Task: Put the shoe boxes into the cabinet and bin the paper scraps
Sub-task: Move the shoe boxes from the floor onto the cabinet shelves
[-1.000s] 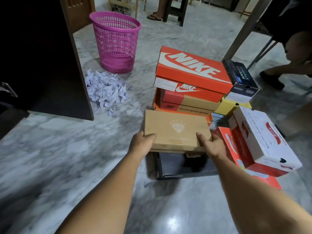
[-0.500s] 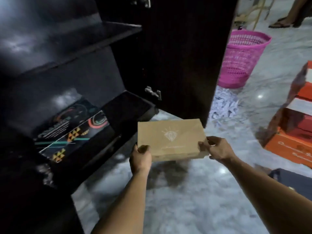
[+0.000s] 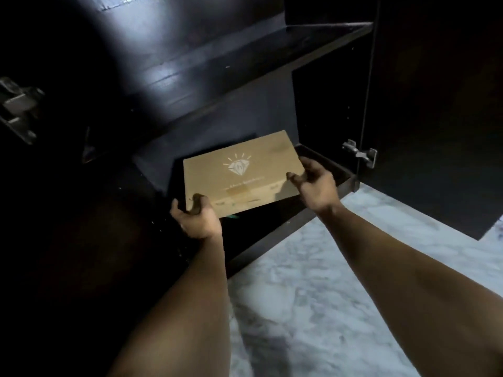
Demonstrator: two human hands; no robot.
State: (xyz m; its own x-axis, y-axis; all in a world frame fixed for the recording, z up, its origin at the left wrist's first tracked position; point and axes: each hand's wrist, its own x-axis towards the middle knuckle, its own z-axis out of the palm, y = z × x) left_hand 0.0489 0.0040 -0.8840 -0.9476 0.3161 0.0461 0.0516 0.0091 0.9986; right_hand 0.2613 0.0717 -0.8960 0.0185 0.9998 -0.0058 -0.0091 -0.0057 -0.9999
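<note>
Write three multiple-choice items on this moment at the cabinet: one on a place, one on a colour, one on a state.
1. Where is the flat tan cardboard shoe box?
A. in the dark cabinet's lower compartment
B. on the upper shelf
C. on the marble floor

2. What colour is the diamond logo on its lid?
A. red
B. white
C. green

3. How is the box held?
A. left hand only
B. right hand only
C. both hands

Answers:
1 A: it sits under the shelf, above the cabinet floor.
2 B: the print is pale white on tan.
3 C: a hand grips each near corner.
</note>
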